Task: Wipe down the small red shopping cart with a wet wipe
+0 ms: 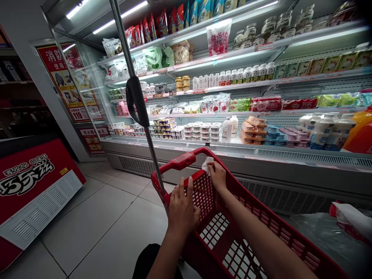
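A red rolling shopping basket with lattice sides stands tilted in front of me, its inside showing a grid bottom. My right hand pinches a crumpled white tissue or cloth against the rim at the basket's far end. Resting at the same end, nearer its left corner, is my left hand; its fingers are stretched and apart over the rim. A metal pull rod with a black grip rises from that left corner. The red carry handle extends beyond the rim.
A refrigerated shelf with yogurt cups, bottles and pouches runs across the back. On the left are a red freezer and tiled floor. At lower right, a white-and-red object lies by clear plastic.
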Available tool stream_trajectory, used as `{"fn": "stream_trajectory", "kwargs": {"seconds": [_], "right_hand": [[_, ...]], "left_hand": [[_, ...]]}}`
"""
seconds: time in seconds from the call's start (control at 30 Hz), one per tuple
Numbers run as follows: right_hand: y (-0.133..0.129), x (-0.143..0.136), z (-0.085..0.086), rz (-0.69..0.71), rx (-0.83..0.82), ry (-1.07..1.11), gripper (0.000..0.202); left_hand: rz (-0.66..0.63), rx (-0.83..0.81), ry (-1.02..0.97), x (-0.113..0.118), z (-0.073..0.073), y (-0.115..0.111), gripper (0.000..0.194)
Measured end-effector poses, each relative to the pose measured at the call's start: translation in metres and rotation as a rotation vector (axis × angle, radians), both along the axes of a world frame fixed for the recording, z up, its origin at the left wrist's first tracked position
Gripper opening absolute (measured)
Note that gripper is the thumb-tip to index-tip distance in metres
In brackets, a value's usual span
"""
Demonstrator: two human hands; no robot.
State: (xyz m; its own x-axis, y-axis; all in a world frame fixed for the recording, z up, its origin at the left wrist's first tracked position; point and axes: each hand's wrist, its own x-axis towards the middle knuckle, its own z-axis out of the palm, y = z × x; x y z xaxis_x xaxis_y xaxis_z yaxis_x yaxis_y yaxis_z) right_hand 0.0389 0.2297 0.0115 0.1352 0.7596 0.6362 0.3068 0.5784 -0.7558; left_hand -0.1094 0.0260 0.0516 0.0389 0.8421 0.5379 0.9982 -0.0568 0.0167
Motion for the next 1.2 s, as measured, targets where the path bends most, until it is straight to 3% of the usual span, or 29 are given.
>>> {"fn": "stream_trajectory", "kwargs": {"seconds": [0.23, 0.33, 0.43, 0.6, 0.83, 1.03, 1.13, 1.2], "right_hand": [[-0.077, -0.048, -0.001, 0.295, 0.142, -0.192, 0.021], [-0.092, -0.052, 0.0, 0.409, 0.192, -0.233, 0.024], [-0.086, -0.035, 0.004, 0.406, 0.226, -0.334, 0.029], [-0.062, -0.012, 0.01, 0.204, 0.291, -0.485, 0.031], [-0.07, -0.04, -0.002, 0.254, 0.395, -0.531, 0.041], [-0.089, -0.064, -0.001, 0.413, 0.532, -0.564, 0.044], [-0.074, -0.045, 0.007, 0.455, 0.513, -0.598, 0.041], [-0.06, -0.027, 0.01, 0.409, 0.459, -0.609, 0.04]], "left_hand": [[0.003, 0.059, -0.015, 0.004, -0.003, 0.002, 0.096], [-0.02, 0.066, -0.022, 0.0, 0.001, 0.002, 0.097], [-0.055, 0.041, 0.014, -0.014, 0.01, -0.004, 0.091], [-0.033, 0.084, 0.135, -0.04, 0.014, -0.018, 0.076], [0.038, 0.048, 0.127, -0.037, 0.002, -0.014, 0.064], [0.01, 0.031, 0.109, -0.038, 0.002, -0.017, 0.071], [0.013, 0.056, 0.092, -0.039, -0.001, -0.02, 0.081], [0.016, 0.078, 0.075, -0.039, -0.004, -0.021, 0.091]]}}
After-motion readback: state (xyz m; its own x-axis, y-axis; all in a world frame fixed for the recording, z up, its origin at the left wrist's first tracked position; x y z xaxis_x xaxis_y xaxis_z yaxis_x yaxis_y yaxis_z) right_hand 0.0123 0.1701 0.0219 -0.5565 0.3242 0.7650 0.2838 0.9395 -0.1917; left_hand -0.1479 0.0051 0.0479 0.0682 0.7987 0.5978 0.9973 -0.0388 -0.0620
